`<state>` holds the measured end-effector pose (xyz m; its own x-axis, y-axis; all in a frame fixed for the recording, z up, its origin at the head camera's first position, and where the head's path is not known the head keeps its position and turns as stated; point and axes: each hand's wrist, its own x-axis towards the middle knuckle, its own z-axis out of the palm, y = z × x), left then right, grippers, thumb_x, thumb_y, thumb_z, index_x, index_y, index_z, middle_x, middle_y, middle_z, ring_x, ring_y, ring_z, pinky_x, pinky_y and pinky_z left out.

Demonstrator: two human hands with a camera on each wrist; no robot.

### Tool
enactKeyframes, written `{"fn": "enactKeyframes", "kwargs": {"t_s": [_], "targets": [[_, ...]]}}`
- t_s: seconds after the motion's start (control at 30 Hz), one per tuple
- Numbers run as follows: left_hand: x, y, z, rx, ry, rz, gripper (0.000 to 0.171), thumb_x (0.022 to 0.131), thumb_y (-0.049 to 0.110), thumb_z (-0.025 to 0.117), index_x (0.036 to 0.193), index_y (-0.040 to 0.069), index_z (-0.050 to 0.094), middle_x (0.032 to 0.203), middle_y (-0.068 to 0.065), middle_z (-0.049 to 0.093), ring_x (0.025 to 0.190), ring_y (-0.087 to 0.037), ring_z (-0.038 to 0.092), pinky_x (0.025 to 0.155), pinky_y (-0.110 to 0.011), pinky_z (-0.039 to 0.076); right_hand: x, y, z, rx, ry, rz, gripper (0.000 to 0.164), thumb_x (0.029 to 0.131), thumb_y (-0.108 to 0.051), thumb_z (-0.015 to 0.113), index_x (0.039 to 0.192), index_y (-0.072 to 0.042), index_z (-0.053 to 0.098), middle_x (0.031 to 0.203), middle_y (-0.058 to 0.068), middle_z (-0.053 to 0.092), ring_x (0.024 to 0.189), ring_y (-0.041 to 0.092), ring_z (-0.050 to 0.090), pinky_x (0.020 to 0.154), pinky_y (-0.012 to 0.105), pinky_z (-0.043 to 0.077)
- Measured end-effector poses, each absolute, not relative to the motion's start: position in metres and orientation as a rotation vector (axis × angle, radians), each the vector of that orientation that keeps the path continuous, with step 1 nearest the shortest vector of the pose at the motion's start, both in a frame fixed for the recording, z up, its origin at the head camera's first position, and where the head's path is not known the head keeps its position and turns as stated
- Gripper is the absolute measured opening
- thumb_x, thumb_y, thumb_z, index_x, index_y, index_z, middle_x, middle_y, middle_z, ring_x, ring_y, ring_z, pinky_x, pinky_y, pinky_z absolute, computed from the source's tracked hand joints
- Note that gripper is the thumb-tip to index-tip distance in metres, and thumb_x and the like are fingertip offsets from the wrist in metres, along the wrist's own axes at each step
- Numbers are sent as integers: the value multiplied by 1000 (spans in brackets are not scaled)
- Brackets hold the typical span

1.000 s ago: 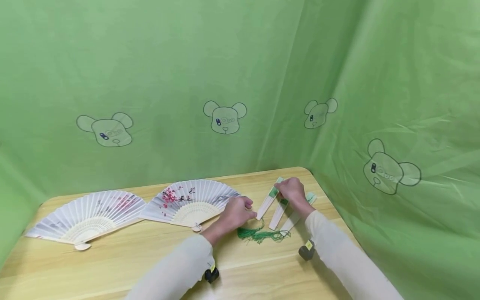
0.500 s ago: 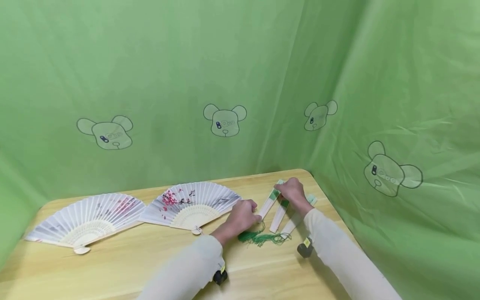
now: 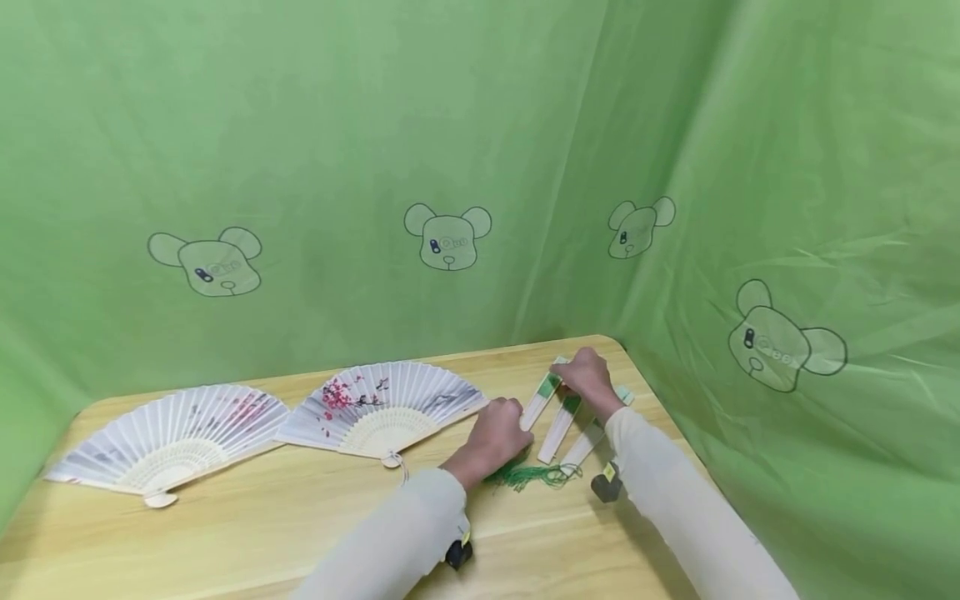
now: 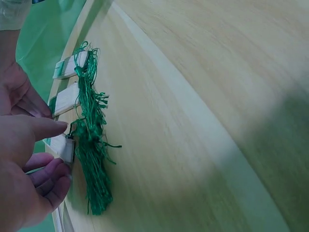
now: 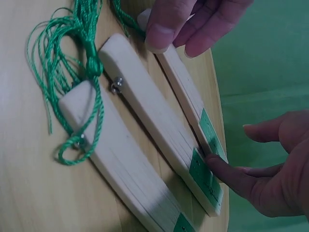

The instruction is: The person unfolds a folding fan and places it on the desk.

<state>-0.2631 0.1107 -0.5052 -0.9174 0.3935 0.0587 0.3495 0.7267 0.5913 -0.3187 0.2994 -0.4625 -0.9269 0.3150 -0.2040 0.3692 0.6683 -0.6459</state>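
Note:
Three folded hand fans with pale wooden ribs and green ends lie side by side at the table's right. My left hand point(image 3: 495, 442) pinches the near end of the leftmost folded fan point(image 5: 181, 82), thumb on one side and fingers on the other. At that fan's far, green end is my right hand point(image 3: 587, 375), with one fingertip touching its side and another finger held apart. The middle folded fan point(image 5: 149, 111) and the rightmost folded fan point(image 5: 120, 150) lie beside it. Green tassels point(image 4: 91, 140) bunch by the fans' near ends.
Two spread fans, a blossom-printed fan point(image 3: 390, 408) and another pale fan point(image 3: 176, 442), lie to the left on the wooden table point(image 3: 300, 533). Green curtains point(image 3: 337, 150) with bear-head drawings stand behind and at the right, close to the table edge.
My left hand has moved right and closed in on the near end of the leftmost folded fan. The right hand stays at its far end, almost unmoved.

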Motion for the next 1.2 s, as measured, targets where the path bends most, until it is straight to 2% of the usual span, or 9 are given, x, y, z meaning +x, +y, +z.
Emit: {"fn": "enactKeyframes", "kwargs": {"t_s": [0.13,0.23,0.4,0.5,0.63,0.77,0.93,1.07,1.2], "targets": [[-262,114,-503,601,2881,907,15,85,7,75,78,6,62,73,-6,57,60,-16,50,47,-22,44,-319,301,-465,554,2801,-1124,44,91,-22,73,61,-17,41,60,7,65,61,25,72,62,33,65],[-261,116,-501,589,2864,905,17,85,6,74,75,7,60,70,-5,56,57,-16,50,45,-22,43,-321,302,-465,558,2793,-1164,44,92,-21,72,63,-17,39,61,5,62,67,28,75,64,35,67],[-263,117,-500,559,2833,899,23,85,4,73,69,9,57,68,-4,54,53,-15,48,42,-22,43,-330,303,-467,593,2787,-1196,35,91,-19,72,66,-14,48,73,14,71,65,27,74,62,35,67],[-263,119,-500,545,2834,884,29,85,5,73,64,11,55,67,-4,52,53,-15,45,42,-23,41,-335,303,-469,605,2806,-1181,34,89,-16,72,64,-13,49,67,14,70,57,24,69,53,32,62],[-264,121,-499,538,2848,855,32,86,7,73,61,12,53,67,-4,51,54,-16,44,43,-24,40,-341,300,-471,593,2862,-1132,39,84,-14,74,60,-16,42,51,2,53,48,17,57,44,26,50],[-266,121,-502,548,2852,845,32,84,7,73,60,12,53,65,-4,52,54,-16,46,45,-25,44,-343,295,-473,570,2933,-1058,44,82,-15,77,58,-17,39,50,-5,38,49,15,45,45,24,42],[-281,127,-533,532,2855,864,32,79,13,76,59,16,52,59,1,50,49,-13,47,42,-25,46,-344,290,-478,595,2961,-1051,41,80,-18,81,58,-15,47,49,-5,45,51,16,50,49,25,43],[-294,134,-559,519,2845,924,34,74,17,80,57,18,50,54,4,45,47,-13,44,36,-23,38,-343,287,-478,568,2997,-1031,37,78,-17,83,58,-14,52,49,-3,49,54,19,53,53,26,45],[-293,134,-560,473,2806,1018,36,70,15,80,55,17,47,54,2,43,46,-15,42,36,-25,38,-343,286,-478,560,3020,-992,36,77,-16,82,57,-14,51,54,0,52,62,25,57,57,29,49]]}}
